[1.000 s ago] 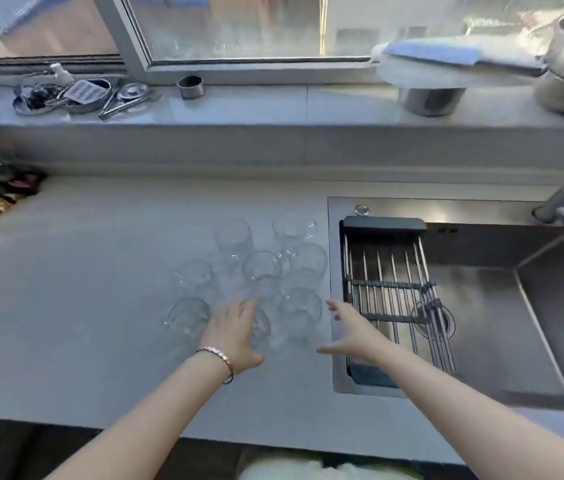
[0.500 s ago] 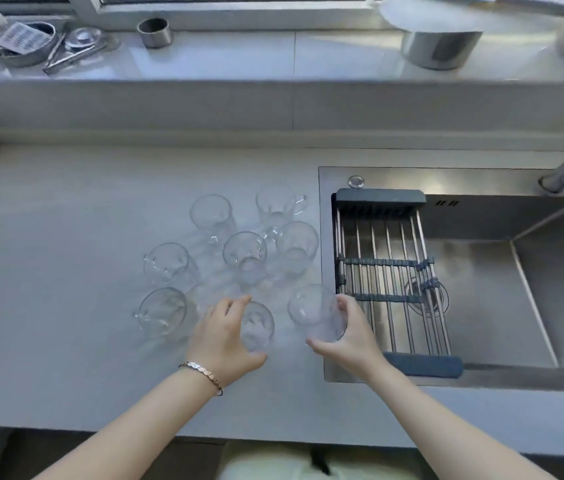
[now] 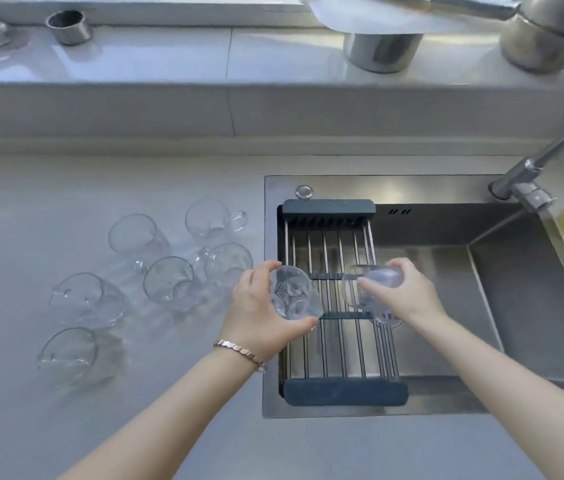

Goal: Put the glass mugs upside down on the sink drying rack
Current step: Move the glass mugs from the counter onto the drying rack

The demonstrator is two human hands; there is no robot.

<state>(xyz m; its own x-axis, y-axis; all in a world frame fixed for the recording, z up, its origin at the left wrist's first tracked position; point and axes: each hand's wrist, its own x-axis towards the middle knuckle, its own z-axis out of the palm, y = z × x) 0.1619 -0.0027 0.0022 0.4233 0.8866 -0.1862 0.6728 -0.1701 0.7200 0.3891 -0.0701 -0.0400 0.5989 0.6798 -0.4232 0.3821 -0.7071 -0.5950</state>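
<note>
Over the drying rack I see my left hand clasping one mug and my right hand clasping another mug. Six spare mugs stand on the counter, left of both hands.

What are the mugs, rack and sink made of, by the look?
Mugs: clear glass, see-through with bright glints. Drying rack: shiny metal rods, likely steel; dark matte end bars, plastic or rubber, cannot tell. Sink: brushed stainless steel by its grey sheen, probably.
</note>
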